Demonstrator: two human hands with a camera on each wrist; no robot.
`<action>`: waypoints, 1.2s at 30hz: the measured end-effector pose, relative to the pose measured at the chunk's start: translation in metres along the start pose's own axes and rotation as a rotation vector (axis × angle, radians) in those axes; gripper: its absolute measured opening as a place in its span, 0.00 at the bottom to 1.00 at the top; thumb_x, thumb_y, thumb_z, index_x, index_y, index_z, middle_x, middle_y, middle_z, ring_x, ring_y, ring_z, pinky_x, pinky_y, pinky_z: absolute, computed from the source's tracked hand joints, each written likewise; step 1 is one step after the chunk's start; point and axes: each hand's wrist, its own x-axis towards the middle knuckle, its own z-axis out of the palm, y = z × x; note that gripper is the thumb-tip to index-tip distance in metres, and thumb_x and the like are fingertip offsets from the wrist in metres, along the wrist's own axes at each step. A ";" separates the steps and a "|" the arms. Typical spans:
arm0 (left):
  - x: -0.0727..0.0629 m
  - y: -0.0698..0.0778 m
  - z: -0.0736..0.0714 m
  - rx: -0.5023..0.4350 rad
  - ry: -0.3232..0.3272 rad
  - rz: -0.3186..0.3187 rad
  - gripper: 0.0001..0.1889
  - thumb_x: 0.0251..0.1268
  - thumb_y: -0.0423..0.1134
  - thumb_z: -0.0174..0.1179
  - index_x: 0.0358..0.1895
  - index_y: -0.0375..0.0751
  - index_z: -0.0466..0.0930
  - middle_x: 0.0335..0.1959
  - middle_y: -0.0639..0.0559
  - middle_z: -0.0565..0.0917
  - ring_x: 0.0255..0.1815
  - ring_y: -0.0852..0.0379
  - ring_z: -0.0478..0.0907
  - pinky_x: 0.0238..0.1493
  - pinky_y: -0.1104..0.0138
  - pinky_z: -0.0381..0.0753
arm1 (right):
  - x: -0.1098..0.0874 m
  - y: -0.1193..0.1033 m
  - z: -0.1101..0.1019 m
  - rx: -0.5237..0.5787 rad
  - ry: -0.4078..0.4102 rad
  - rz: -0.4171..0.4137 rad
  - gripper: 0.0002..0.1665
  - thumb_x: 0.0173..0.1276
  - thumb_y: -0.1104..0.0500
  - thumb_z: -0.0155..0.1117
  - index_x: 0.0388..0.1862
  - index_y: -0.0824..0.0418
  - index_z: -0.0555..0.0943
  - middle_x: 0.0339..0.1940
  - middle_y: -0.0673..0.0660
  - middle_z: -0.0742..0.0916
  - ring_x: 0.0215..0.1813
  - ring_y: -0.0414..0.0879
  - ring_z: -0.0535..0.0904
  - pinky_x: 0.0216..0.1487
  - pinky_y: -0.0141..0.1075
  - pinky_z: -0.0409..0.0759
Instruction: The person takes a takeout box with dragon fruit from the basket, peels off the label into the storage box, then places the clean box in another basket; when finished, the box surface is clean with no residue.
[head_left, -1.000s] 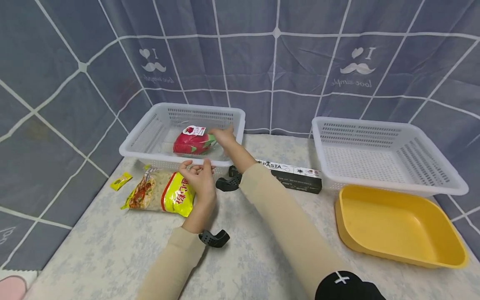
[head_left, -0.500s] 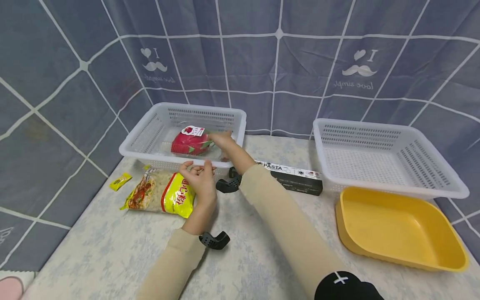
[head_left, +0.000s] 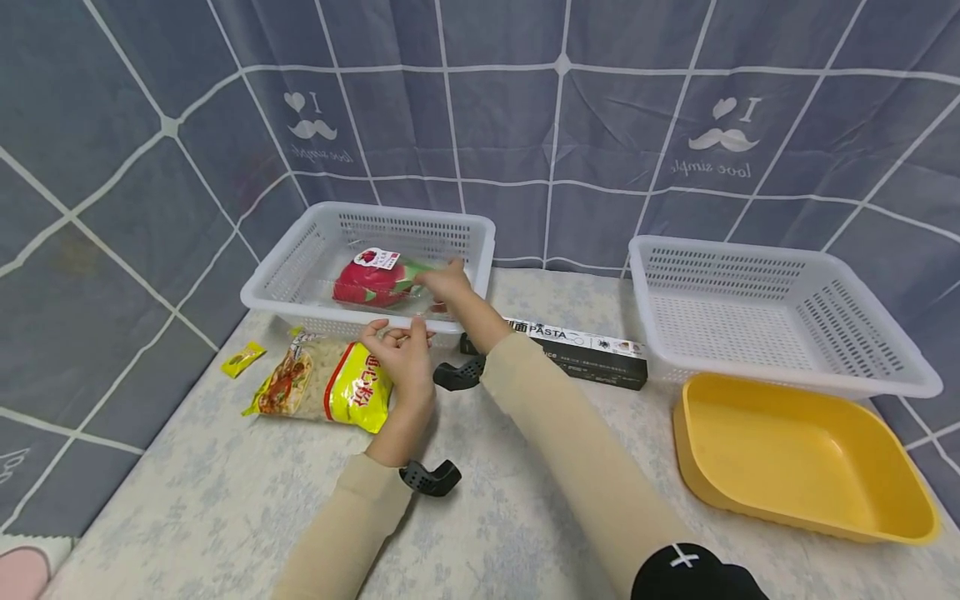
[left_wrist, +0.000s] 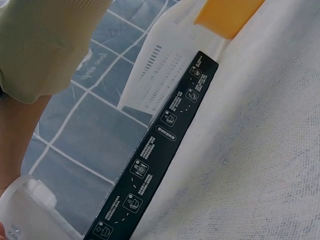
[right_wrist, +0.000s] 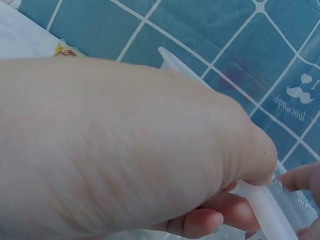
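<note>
A pink-red dragon fruit (head_left: 371, 283) with green tips and a white label lies in clear plastic packaging. It sits inside the left white basket (head_left: 273, 292). My right hand (head_left: 452, 287) reaches into that basket and holds the packaging's right end; part of this hand is hidden by the plastic and rim. At the basket's front, my left hand (head_left: 405, 358) grips the rim, thumb over it and fingers curled below, as the right wrist view also shows. Just in front lies a yellow-ended bag of dry pasta (head_left: 322, 379), partly behind the left hand.
A black pasta box (head_left: 592, 362) lies right of the left basket; the right arm partly covers it. Farther right stand a second white basket (head_left: 738, 329) and a yellow tray (head_left: 802, 450). A small yellow packet (head_left: 242, 359) lies at far left. Checked curtain (head_left: 517, 133) backs the table.
The packaged dragon fruit has shifted a little left inside the basket, and the right hand has kept hold at its right end. The left hand stays on the rim.
</note>
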 end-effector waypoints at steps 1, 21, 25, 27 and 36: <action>0.000 0.000 0.000 0.000 -0.001 0.001 0.22 0.62 0.23 0.59 0.49 0.40 0.55 0.25 0.48 0.69 0.16 0.59 0.76 0.26 0.75 0.79 | 0.000 0.000 0.000 0.023 0.003 -0.004 0.49 0.60 0.63 0.69 0.75 0.58 0.53 0.61 0.64 0.74 0.44 0.53 0.77 0.28 0.34 0.79; 0.000 0.001 0.001 -0.009 -0.027 0.019 0.22 0.63 0.23 0.58 0.49 0.40 0.55 0.26 0.48 0.68 0.17 0.61 0.76 0.26 0.74 0.79 | -0.002 0.004 -0.006 0.077 -0.125 -0.205 0.31 0.61 0.62 0.62 0.63 0.50 0.68 0.41 0.66 0.78 0.12 0.38 0.63 0.14 0.31 0.77; -0.001 0.001 0.000 -0.001 -0.029 0.024 0.22 0.63 0.23 0.58 0.50 0.40 0.55 0.26 0.49 0.68 0.17 0.61 0.76 0.26 0.73 0.79 | -0.005 0.005 -0.005 0.034 -0.115 -0.220 0.25 0.65 0.59 0.61 0.60 0.55 0.69 0.45 0.74 0.80 0.11 0.39 0.64 0.14 0.31 0.78; -0.002 0.001 0.000 -0.003 -0.029 0.022 0.22 0.63 0.23 0.58 0.50 0.39 0.55 0.26 0.49 0.68 0.17 0.60 0.76 0.26 0.72 0.80 | -0.006 0.005 -0.005 0.032 -0.115 -0.229 0.23 0.65 0.59 0.60 0.59 0.57 0.69 0.47 0.74 0.80 0.11 0.39 0.65 0.16 0.35 0.80; -0.002 0.002 0.001 -0.009 -0.011 0.011 0.22 0.62 0.24 0.60 0.49 0.40 0.55 0.25 0.49 0.68 0.17 0.57 0.76 0.25 0.73 0.79 | -0.006 0.005 -0.007 0.018 -0.037 -0.280 0.11 0.63 0.60 0.62 0.42 0.54 0.72 0.36 0.58 0.81 0.13 0.40 0.67 0.27 0.46 0.85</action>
